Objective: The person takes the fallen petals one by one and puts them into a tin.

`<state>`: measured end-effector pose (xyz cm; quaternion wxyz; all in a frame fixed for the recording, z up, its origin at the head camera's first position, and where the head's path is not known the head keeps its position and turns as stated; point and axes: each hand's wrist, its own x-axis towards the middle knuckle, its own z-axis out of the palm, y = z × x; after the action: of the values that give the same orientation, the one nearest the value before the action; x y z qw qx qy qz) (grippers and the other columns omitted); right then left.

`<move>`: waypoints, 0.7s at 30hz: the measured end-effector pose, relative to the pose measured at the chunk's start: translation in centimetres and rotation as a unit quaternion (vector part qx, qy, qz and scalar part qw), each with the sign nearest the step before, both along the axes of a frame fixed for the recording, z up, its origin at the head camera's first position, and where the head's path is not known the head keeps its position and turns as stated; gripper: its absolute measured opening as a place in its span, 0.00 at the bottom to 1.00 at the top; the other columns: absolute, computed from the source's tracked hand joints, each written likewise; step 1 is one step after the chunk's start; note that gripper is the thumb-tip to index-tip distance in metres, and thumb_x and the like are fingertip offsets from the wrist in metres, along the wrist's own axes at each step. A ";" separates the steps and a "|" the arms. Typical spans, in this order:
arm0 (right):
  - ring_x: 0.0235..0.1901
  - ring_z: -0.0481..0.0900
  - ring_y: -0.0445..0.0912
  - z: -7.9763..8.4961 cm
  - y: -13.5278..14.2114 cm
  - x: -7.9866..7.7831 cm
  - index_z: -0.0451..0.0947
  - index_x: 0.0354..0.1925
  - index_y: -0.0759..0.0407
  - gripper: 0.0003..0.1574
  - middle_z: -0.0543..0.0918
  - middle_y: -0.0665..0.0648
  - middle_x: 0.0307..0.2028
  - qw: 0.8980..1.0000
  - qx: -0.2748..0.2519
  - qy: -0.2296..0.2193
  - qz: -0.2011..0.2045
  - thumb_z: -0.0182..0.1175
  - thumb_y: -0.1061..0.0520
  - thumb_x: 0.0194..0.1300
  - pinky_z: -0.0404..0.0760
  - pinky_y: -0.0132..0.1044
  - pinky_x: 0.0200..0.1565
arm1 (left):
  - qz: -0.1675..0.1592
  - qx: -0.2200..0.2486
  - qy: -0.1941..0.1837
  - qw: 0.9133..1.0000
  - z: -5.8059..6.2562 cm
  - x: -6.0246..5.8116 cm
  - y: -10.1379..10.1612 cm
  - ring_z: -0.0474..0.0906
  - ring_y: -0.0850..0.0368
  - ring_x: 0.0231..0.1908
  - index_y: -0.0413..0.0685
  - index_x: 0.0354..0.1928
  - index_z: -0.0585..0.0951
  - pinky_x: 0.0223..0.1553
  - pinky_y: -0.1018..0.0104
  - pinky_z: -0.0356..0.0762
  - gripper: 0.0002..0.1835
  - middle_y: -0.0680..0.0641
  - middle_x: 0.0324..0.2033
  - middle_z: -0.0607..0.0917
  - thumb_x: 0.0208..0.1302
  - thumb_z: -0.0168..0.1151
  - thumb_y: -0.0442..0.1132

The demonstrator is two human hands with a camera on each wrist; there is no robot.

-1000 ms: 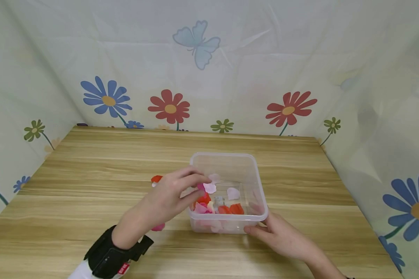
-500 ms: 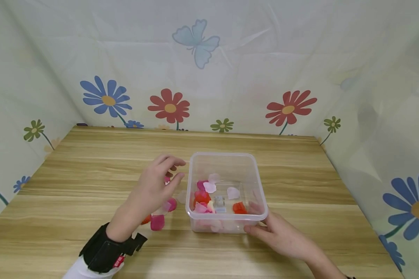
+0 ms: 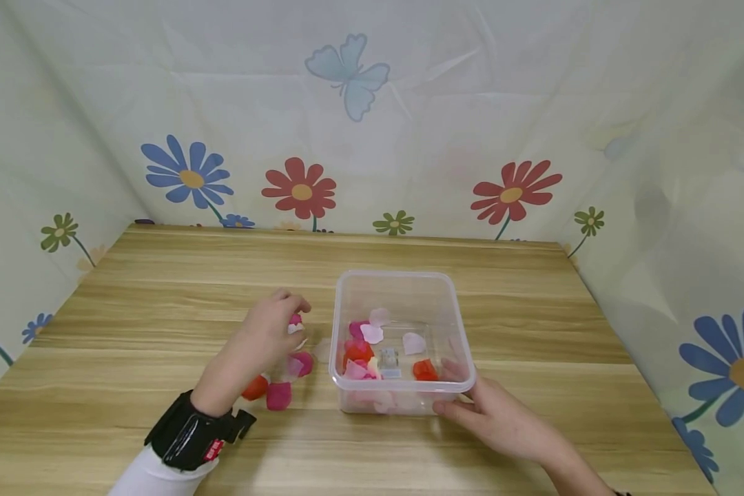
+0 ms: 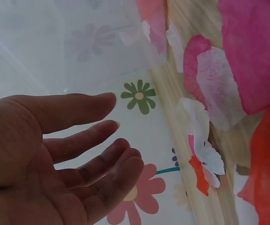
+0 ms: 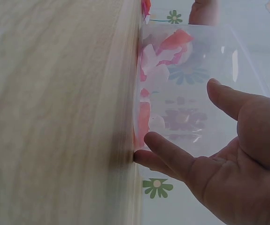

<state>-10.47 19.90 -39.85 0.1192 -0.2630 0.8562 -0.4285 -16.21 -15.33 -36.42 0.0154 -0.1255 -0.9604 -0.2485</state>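
Note:
A clear plastic box stands on the table with pink, white and red flower petals and a small clear object inside. More loose petals lie on the table to its left. Over these petals my left hand reaches down, its fingers loosely bent; in the left wrist view the left hand has nothing in its grasp. My right hand holds the box's near right corner, thumb at the front and fingers along the side. The right wrist view shows the right hand spanning that corner.
The wooden table is bordered by a white cloth with printed flowers and a butterfly, at the back and both sides. A black strap sits on the left wrist.
My left hand has moved from over the box leftward and down to the petals on the table. One red petal in the box no longer shows in its earlier spot. The right hand stays put.

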 end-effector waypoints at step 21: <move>0.61 0.71 0.53 0.1 0.0 0.0 0.62 0.69 0.63 0.38 0.73 0.55 0.61 1.000 -0.005 -0.001 0.007 0.60 0.46 0.70 0.64 0.30 0.60 | -0.024 -0.071 -0.079 0.994 -2.8 -1.2 0.0 0.74 0.55 0.34 0.41 0.43 0.79 0.36 0.65 0.76 0.08 0.47 0.35 0.78 0.62 0.63 0.28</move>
<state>-10.48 19.94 -39.80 0.1217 -0.2692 0.8520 -0.4321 -17.42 -15.35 -39.21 -0.0754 -0.1298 -0.9705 -0.1889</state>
